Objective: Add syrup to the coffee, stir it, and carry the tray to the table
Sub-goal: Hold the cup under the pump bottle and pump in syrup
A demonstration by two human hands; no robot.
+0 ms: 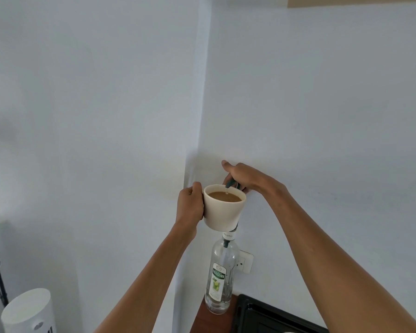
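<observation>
Cup point(223, 210) hides bottle point(220, 277) neck; tray point(257, 316) cut off.

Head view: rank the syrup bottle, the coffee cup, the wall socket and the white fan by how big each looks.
1. Syrup bottle, tallest, though its top is hidden behind the cup.
2. White fan, cut off by the frame and nearer the camera, so this rank is unsure.
3. Coffee cup.
4. Wall socket.

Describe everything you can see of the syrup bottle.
The syrup bottle is tall clear glass, nearly empty, standing upright on a brown counter by the wall. A white and green label reads TEISSEIRE, with MOJITO on a neck band. A dark green pump sits on top, pressed by the right hand; its spout drips into the cup held by the left hand.
</observation>
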